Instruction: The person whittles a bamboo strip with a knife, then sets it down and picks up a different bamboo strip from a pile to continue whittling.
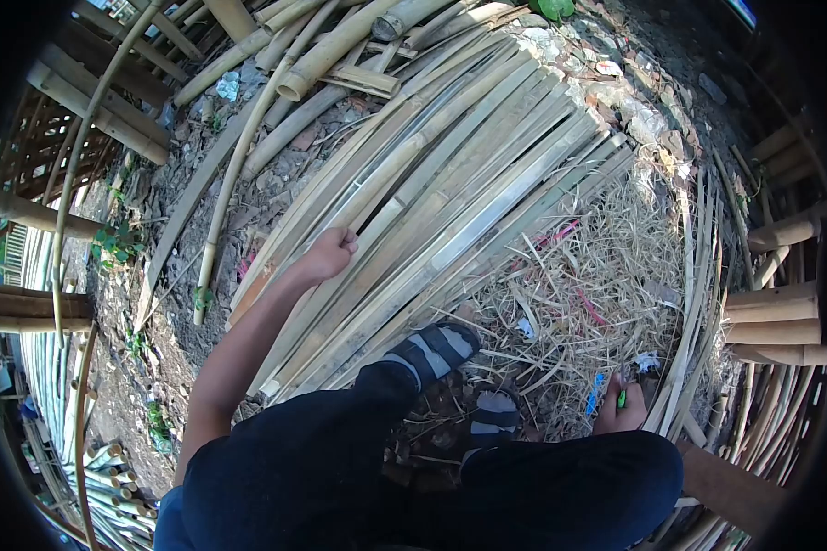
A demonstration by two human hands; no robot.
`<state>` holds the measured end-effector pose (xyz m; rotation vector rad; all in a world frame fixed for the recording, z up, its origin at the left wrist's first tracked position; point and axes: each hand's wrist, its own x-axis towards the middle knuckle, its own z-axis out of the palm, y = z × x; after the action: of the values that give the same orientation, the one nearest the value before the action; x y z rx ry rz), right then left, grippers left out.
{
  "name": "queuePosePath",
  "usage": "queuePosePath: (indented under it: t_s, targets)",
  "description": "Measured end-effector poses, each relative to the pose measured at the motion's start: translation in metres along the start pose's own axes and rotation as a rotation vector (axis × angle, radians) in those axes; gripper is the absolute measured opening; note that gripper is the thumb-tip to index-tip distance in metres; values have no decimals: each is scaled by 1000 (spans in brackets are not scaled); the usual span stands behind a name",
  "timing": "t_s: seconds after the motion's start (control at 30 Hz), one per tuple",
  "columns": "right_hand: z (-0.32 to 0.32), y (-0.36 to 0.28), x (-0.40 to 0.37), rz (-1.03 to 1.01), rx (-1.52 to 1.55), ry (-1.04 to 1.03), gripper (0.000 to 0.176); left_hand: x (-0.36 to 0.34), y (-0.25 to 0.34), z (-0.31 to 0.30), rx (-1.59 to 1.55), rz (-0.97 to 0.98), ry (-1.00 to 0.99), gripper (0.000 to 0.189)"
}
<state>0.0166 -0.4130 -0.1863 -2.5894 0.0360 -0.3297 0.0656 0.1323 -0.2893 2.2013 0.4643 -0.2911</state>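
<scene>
Long split bamboo strips (441, 197) lie side by side in a wide bundle on the ground. My left hand (329, 255) is closed, its fingers curled on a bamboo strip in the left part of the bundle. Low on the right, beside my knee, my right hand (619, 418) is closed around a small green-handled tool (622, 399); its working end cannot be made out. A bright blue piece (595, 393) shows just left of that hand. My sandalled foot (432, 354) rests against the near edge of the bundle.
Thin bamboo shavings (588, 285) cover the ground right of the bundle. Whole bamboo poles (331, 60) lie at the top. Thin strips (694, 303) run down the right side, near upright bamboo posts (772, 317). More cut poles (106, 482) are stacked at lower left.
</scene>
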Motion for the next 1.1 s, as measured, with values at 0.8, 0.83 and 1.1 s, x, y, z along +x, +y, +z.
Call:
queuePosePath:
  t_s: [0.8,0.83,1.1]
  targets:
    - [6,4,0,-86,4,25,37,-74,70,72,463,406,186,13]
    - [4,-1,0,-39,3,-1,33,-75,68,83,576,446,188,14]
    - [3,5,-2,55,39,-43,28,-78,43,99,821,586,156,24]
